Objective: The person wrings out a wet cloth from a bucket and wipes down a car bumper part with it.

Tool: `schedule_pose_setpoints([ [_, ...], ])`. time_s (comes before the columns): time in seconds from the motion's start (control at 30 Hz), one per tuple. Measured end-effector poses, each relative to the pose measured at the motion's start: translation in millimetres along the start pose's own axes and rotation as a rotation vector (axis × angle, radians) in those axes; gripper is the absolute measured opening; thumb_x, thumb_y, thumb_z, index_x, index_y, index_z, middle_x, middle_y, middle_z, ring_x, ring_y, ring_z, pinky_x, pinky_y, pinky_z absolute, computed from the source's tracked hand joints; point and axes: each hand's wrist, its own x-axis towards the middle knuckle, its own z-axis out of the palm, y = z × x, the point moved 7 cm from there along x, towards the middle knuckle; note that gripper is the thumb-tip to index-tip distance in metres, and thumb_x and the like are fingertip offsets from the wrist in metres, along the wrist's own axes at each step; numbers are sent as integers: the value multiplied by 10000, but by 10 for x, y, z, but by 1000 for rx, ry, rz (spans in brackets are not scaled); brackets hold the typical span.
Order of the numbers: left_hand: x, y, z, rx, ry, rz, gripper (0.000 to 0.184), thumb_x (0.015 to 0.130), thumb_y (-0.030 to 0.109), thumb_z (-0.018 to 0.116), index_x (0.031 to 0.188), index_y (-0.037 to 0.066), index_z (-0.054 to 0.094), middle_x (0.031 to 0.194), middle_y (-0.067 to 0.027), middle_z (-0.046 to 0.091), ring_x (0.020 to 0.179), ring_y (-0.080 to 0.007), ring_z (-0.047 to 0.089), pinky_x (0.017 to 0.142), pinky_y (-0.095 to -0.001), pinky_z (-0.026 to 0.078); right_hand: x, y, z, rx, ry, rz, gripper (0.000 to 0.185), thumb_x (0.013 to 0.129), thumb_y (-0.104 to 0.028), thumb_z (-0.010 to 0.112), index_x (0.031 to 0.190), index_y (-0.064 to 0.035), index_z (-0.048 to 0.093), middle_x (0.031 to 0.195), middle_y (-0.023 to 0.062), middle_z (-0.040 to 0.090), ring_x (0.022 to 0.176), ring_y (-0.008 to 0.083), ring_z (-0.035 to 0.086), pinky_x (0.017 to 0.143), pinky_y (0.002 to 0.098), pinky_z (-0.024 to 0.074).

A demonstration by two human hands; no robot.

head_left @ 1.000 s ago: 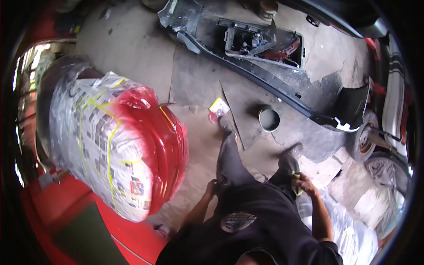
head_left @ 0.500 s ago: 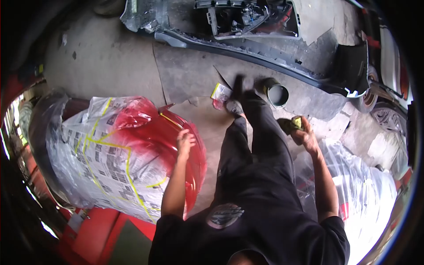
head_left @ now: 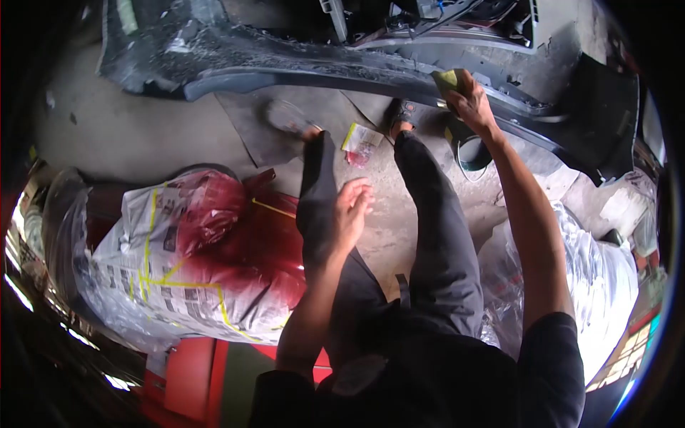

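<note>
My right hand (head_left: pixel 472 107) reaches forward and grips a yellow-green scouring pad (head_left: pixel 448 80) against or just over the edge of a dark grey car bumper (head_left: pixel 307 75). The frame does not show clearly whether the pad touches it. Dusty pale smears lie on the bumper's left part. My left hand (head_left: pixel 351 210) hangs in front of my body, fingers loosely bent and apart, holding nothing. Nearest to it is a red-painted car part (head_left: pixel 264 235), masked with newspaper (head_left: pixel 193 303) and yellow tape.
A bucket (head_left: pixel 471 153) with a wire handle stands below my right forearm. A paper packet (head_left: pixel 362 145) lies on the floor between my feet. Clear plastic sheeting (head_left: pixel 578 285) covers something on the right. Behind the bumper lies a black framed part (head_left: pixel 457 28).
I have stepped towards the bumper with my feet wider apart. My right hand has carried the pad forward to the bumper; my left hand has swung right, away from the red part.
</note>
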Motion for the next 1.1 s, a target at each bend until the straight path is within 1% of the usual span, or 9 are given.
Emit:
schedule_pose_setpoints([
  [0.17, 1481, 59, -447, -75, -60, -54, 445, 1016, 255, 607, 1380, 18, 510, 1223, -133, 625, 1029, -214, 661, 864, -339, 561, 951, 1106, 724, -201, -82, 244, 263, 890, -178, 642, 1098, -56, 536, 971, 260, 645, 922, 470, 640, 745, 539, 507],
  [0.27, 2076, 127, -578, -189, -95, -83, 569, 1003, 254, 628, 1485, 41, 411, 1314, -163, 589, 1118, -251, 650, 912, -373, 559, 1309, 2269, 1326, -144, -319, 236, 279, 909, -181, 630, 1145, -40, 576, 1127, 206, 634, 895, 318, 694, 658, 417, 545],
  [0.37, 2404, 76, -632, -360, -123, -129, 670, 996, 218, 647, 1557, 99, 302, 1405, -167, 528, 1215, -236, 579, 942, -387, 534, 1617, 2581, 1823, -85, -407, 190, 318, 926, -140, 582, 1222, -22, 576, 1173, 190, 632, 971, 268, 675, 738, 382, 540],
  [0.57, 2407, 415, -546, -386, -244, -184, 572, 970, 126, 657, 1459, 77, 365, 1448, -202, 488, 1240, -269, 575, 928, -395, 559, 2000, 507, 2821, -647, -552, -64, 299, 920, -161, 593, 1175, -4, 599, 1067, 186, 638, 910, 257, 651, 739, 383, 536],
  [0.77, 2483, 449, -633, -210, -276, -87, 521, 960, 89, 647, 1429, 31, 427, 1358, -171, 547, 1230, -277, 588, 935, -380, 561, 2376, -853, 3900, -483, -534, -533, 288, 932, -179, 577, 1175, -26, 601, 1036, 176, 638, 903, 250, 616, 782, 371, 515],
  [0.87, 2484, 498, -593, -267, -246, -125, 427, 962, 62, 634, 1355, 12, 473, 1279, -144, 591, 1210, -260, 597, 943, -374, 554, 2409, -359, 3939, 432, -429, -174, 319, 980, -178, 502, 1291, -135, 553, 1209, 152, 623, 1036, 255, 573, 905, 333, 463],
  [0.97, 2484, 445, -609, -158, -248, -115, 469, 958, 163, 637, 1369, 0, 480, 1294, -141, 612, 1202, -246, 602, 993, -385, 523, 2211, 51, 3658, 455, -486, -208, 494, 1015, -278, 460, 1497, -171, 468, 1463, 156, 512, 1308, 267, 524, 1058, 370, 455],
  [1.07, 2509, 537, -585, -201, -236, -182, 506, 951, 179, 653, 1397, 20, 473, 1299, -122, 613, 1186, -233, 597, 979, -378, 516, 1870, 617, 2959, -133, -496, -435, 499, 1028, -451, 487, 1462, -210, 536, 1434, 142, 571, 1262, 223, 583, 991, 359, 493],
  [1.1, 2503, 570, -572, -185, -229, -210, 516, 950, 179, 655, 1407, 28, 468, 1302, -118, 611, 1180, -229, 595, 974, -375, 515, 1752, 733, 2466, -243, -816, 293, 522, 1011, -541, 496, 1408, -216, 592, 1287, 122, 678, 1091, 248, 673, 916, 375, 515],
])
